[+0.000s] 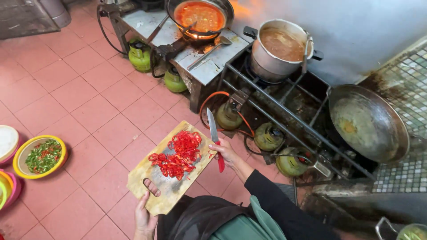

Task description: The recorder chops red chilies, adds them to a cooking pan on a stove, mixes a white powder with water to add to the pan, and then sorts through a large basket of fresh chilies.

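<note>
You were carrying: left hand (pixel 145 215) gripped the board (pixel 171 166) through its handle slot, sliced chillies (pixel 178 154) heaped mid-board toward its far edge; right hand (pixel 226 152) held the knife (pixel 215 138). Next, keep the board level.

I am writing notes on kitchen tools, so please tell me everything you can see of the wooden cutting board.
The pale rectangular wooden cutting board is worn and stained, with a slot handle cut near one end. The left hand holds it by that slot, fingers through it, level above the red tiled floor. A heap of sliced red chilli rings lies on its far half. The right hand, holding a red-handled knife, meets its edge.
</note>
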